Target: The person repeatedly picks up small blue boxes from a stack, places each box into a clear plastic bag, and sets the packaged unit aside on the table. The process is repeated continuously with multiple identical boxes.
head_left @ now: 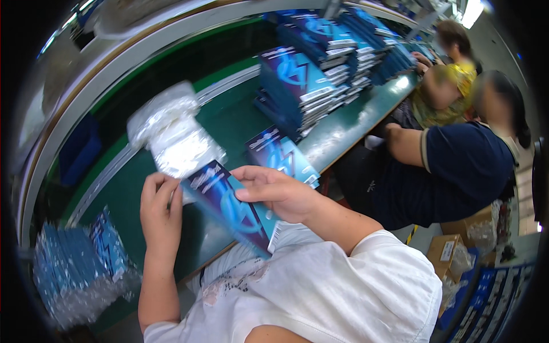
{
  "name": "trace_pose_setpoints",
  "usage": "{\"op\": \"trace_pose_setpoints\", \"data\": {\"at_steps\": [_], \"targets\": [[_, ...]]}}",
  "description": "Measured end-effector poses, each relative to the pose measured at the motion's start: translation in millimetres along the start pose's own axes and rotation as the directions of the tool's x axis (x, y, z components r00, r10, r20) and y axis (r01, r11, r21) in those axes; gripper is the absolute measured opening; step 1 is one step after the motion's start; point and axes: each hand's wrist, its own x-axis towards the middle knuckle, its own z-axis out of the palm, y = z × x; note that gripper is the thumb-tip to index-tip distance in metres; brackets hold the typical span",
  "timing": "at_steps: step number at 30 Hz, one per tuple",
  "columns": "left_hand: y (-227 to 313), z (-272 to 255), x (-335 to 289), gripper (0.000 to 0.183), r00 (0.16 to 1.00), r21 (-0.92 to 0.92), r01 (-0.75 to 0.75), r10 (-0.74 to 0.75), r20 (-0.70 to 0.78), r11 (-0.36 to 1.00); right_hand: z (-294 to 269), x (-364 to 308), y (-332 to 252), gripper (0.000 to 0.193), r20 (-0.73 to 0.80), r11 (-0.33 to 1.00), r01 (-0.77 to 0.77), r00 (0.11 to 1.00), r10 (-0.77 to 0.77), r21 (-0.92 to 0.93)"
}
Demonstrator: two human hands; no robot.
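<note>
A slim blue and purple box [223, 203] with a glossy printed face lies tilted in front of me. My right hand [277, 191] grips it from the right side, thumb on top and fingers under it. My left hand [160, 208] is at the box's upper left corner, its fingers bent together; what they pinch there is hidden. Just beyond that hand, a pile of clear plastic bags [186, 148] rests on the green table. Another box of the same print [280, 154] lies on the table past my right hand.
Tall stacks of the same boxes [297, 80] stand farther along the green table [229, 108]. At left are several boxes in clear wrapping [77, 257]. Two people sit at the right; the nearer wears a dark blue shirt [469, 160]. Cardboard boxes [443, 251] stand behind them.
</note>
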Motion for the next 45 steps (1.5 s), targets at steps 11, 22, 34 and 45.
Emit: {"op": "trace_pose_setpoints", "data": {"at_steps": [11,22,34,45], "targets": [[0.3,-0.8,-12.6,0.010,0.921,-0.416,0.386,-0.366,0.129,0.823,4.7,23.1,15.8,0.073,0.044,0.989,-0.137,0.989,0.140,-0.054],[-4.6,-5.6,-9.5,0.014,0.969,-0.323,0.230,-0.186,0.162,0.918,19.1,21.4,-2.9,0.068,0.050,0.974,-0.217,0.974,0.220,-0.064],[-11.7,1.3,-9.2,0.012,0.735,-0.799,0.529,-0.625,0.263,0.286,-1.1,36.2,7.6,0.060,0.030,0.965,-0.019,0.999,0.028,-0.261],[-26.4,8.0,-6.7,0.008,0.856,-0.792,0.470,-0.418,0.304,0.389,21.4,48.0,7.0,0.064,0.157,0.994,-0.060,0.985,0.073,-0.087]]}}
